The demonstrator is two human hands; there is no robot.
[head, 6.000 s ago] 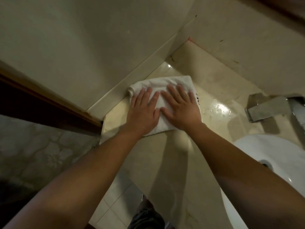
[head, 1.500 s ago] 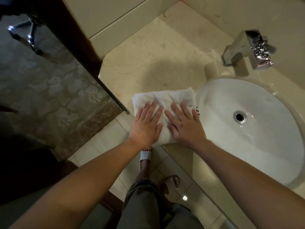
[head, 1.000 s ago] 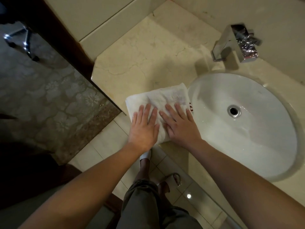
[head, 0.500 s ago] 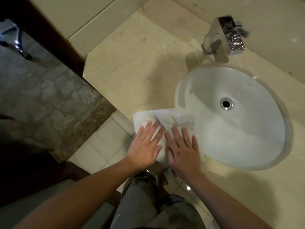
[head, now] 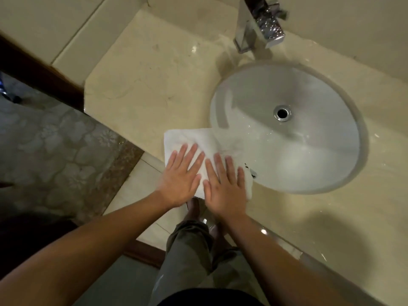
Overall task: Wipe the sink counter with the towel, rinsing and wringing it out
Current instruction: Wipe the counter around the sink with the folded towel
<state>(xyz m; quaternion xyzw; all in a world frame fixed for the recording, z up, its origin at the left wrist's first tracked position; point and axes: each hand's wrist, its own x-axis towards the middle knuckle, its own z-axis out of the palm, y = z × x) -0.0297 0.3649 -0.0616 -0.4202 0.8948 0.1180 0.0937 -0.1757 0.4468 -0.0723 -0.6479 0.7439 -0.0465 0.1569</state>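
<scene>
White terry towel [head: 194, 140], folded, at counter [head: 143, 85] front edge, overlapping basin [head: 309, 89] rim. Left hand [head: 180, 175] and right hand [head: 224, 184] flat, fingers straight, pressing. Likely soft, limp, damp-heavy; best gathered by bunching folded edges.

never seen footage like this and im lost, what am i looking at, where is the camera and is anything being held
There is no robot: these are a person's own two arms, filmed by one wide-angle camera worn on the head, looking down. The left hand and right hand lie flat, fingers straight, pressing a folded white towel onto the front edge of a beige stone counter. Nothing is gripped; the towel is only pushed. Its right side overlaps the rim of the white sink, which has a drain in the middle. A chrome tap stands behind it. Below the hands you see the person's trousers and the tiled floor.
</scene>
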